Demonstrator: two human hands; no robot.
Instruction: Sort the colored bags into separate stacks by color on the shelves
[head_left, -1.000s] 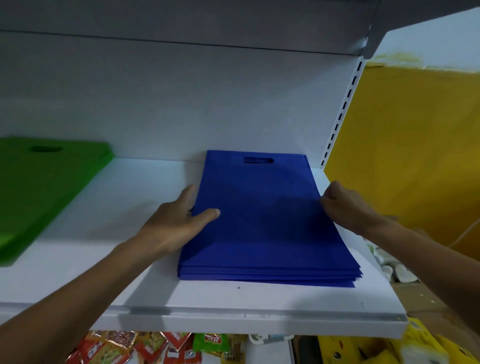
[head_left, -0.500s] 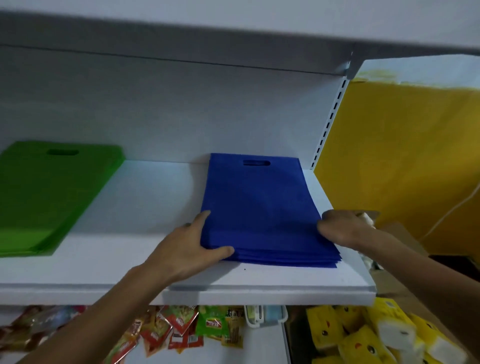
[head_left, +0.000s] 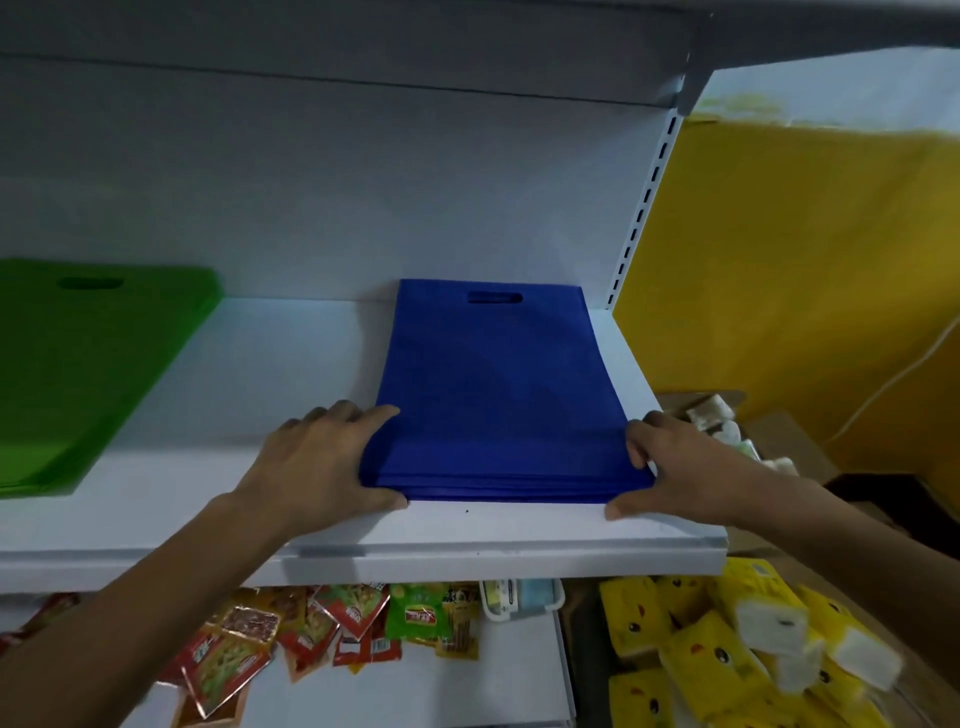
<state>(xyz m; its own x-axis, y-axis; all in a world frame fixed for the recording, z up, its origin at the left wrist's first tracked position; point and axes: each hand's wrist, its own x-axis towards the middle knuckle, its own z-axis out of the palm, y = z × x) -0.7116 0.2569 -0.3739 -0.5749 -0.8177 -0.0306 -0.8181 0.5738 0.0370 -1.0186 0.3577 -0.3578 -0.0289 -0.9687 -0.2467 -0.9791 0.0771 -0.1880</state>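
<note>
A stack of blue bags (head_left: 493, 395) lies flat on the white shelf (head_left: 291, 395), handle cut-outs toward the back wall. My left hand (head_left: 322, 462) cups the stack's near left corner, fingers along the left side and thumb at the front edge. My right hand (head_left: 670, 467) cups the near right corner the same way, fingers against the right side and thumb by the front edge. A stack of green bags (head_left: 88, 374) lies at the shelf's left end, cut off by the frame edge.
Bare shelf surface separates the green and blue stacks. Below, a lower shelf holds snack packets (head_left: 291, 639). Yellow tissue packs (head_left: 727, 654) are piled at the lower right. A yellow wall (head_left: 805, 270) stands right of the shelf upright.
Both hands slid from the stack's sides toward me, down to its near corners, thumbs now at the front edge. The view has drawn back from the shelf.
</note>
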